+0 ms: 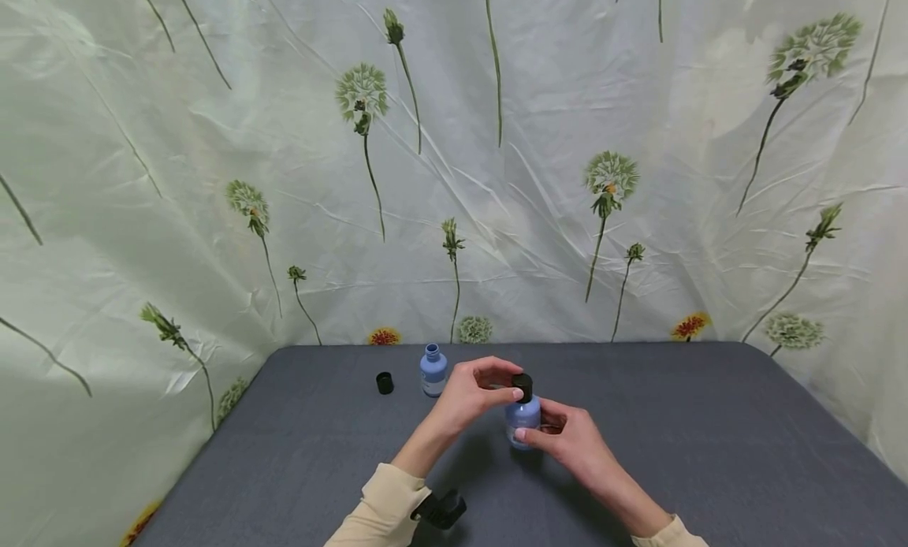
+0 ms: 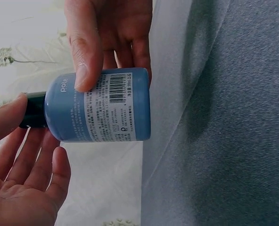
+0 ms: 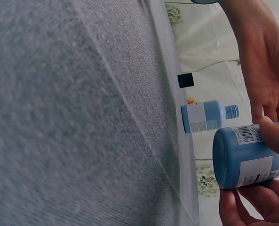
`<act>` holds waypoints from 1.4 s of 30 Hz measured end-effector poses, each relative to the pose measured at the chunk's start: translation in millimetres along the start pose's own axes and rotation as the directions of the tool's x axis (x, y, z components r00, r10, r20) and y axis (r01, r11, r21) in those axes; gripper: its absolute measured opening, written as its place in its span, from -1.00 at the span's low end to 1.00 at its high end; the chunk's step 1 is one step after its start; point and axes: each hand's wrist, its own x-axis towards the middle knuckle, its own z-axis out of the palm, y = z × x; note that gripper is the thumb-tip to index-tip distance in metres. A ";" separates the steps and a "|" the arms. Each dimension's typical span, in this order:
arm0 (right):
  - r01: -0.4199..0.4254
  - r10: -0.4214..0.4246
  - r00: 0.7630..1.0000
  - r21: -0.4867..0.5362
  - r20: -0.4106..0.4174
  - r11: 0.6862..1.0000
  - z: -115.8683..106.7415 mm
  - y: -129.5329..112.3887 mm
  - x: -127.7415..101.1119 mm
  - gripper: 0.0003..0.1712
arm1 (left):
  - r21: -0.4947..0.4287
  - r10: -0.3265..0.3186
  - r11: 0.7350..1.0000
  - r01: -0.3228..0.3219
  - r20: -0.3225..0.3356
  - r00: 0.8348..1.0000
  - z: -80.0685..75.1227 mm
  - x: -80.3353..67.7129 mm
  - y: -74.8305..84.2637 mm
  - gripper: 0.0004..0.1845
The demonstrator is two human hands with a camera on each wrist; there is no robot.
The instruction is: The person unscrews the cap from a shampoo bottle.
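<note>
A blue bottle [image 1: 523, 414] with a printed white label is held upright, a little above the table. My right hand [image 1: 578, 443] grips its body, the thumb on one side and the fingers on the other. My left hand [image 1: 457, 397] pinches the black cap [image 1: 522, 385] on the bottle's neck between thumb and fingers. In the left wrist view the cap [image 2: 35, 109] sits at the bottle's top. A second blue bottle [image 1: 433, 371], without a cap, stands upright behind my left hand, its threaded neck [image 3: 232, 111] bare. Left of it a loose black cap [image 1: 385, 383] rests on the table.
A dark grey cloth covers the table [image 1: 660, 437]. Behind it hangs a pale curtain [image 1: 525, 176] printed with dandelions, which also runs along the left and right sides. A black strap device [image 1: 443, 509] is on my left wrist.
</note>
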 end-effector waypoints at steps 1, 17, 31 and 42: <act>0.004 -0.004 1.000 -0.001 0.007 1.000 0.4 0.3 -1.1 -0.27 | 0.001 0.000 1.000 0.000 0.001 1.000 -0.2 -1.4 -0.5 -0.73; 0.025 -0.025 0.999 -0.007 0.027 1.000 0.9 0.6 -18.2 -0.25 | -0.027 -0.024 0.999 0.024 0.014 1.000 3.7 -17.7 4.6 -0.70; 0.035 -0.033 0.998 -0.034 0.055 0.999 -3.5 -1.7 -17.7 -0.28 | -0.038 0.125 0.992 -0.120 0.169 0.978 4.5 -19.7 4.3 -0.62; 0.085 -0.089 0.984 0.036 0.156 0.996 -5.9 -1.8 -17.9 -0.27 | -0.068 0.141 0.989 -0.132 0.137 0.981 10.2 -20.9 4.6 -0.64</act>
